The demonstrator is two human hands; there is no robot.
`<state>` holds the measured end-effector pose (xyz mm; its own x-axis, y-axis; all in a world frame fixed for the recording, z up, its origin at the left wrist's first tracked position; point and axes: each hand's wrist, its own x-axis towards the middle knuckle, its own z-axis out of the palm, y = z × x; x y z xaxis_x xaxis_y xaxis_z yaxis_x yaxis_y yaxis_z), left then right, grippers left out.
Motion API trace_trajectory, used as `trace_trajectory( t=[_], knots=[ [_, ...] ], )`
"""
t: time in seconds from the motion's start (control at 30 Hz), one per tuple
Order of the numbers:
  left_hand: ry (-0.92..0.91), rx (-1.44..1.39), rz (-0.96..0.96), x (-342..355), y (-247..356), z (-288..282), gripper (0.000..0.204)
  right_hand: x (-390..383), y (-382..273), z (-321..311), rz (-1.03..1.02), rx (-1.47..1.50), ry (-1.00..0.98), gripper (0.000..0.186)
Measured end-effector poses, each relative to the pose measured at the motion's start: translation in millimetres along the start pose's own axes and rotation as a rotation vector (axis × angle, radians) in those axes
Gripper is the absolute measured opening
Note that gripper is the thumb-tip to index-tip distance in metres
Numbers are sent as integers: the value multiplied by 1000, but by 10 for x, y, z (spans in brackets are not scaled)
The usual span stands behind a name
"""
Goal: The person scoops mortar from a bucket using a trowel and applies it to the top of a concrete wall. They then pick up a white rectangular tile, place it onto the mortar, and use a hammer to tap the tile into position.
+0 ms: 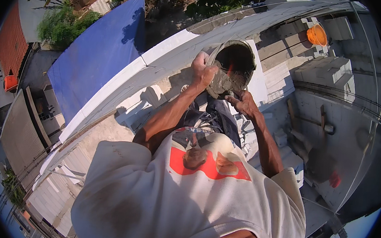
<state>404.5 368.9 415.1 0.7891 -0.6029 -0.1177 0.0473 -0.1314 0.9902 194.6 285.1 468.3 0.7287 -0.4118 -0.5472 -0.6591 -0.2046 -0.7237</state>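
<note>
A dark round bucket (235,55) with wet grey mortar (222,79) in it is held tilted, its mouth facing up toward me. My left hand (203,68) is closed on the bucket at its left side, by the handle. My right hand (241,100) is on the bucket's lower rim, its fingers curled against it. Below the bucket are my dark-trousered legs (213,116) and pale blocks (247,132).
A white wall top (127,69) curves alongside, with a blue tarp (92,62) and roofs beyond. To the right are stacked pale blocks (324,73), planks (285,46), an orange bucket (317,35), timber pieces and thin rods or lines.
</note>
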Motion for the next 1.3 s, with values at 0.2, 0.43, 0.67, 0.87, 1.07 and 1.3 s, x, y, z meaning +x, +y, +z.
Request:
trace_trajectory(
  t=[0.2, 0.43, 0.67, 0.87, 1.07, 1.3],
  knots=[
    [226, -466, -589, -147, -395, -497, 33, 447, 267, -57, 96, 36, -199, 61],
    [603, -272, -774, -616, -1059, -1043, 32, 1433, 256, -382, -129, -170, -219, 34],
    [740, -207, -752, -1187, -1310, -1385, 27, 2791, 216, -474, -508, -892, -24, 33],
    [731, -221, -601, -1348, -1538, -1392, 34, 2890, 273, -215, -606, -999, 281, 32],
    [610, -370, -584, -1236, -1404, -1227, 74, 2413, 405, 49, -245, -457, 223, 32],
    [373, -227, -600, -666, -1000, -961, 44, 782, 247, -21, -171, -544, 139, 33]
  ],
)
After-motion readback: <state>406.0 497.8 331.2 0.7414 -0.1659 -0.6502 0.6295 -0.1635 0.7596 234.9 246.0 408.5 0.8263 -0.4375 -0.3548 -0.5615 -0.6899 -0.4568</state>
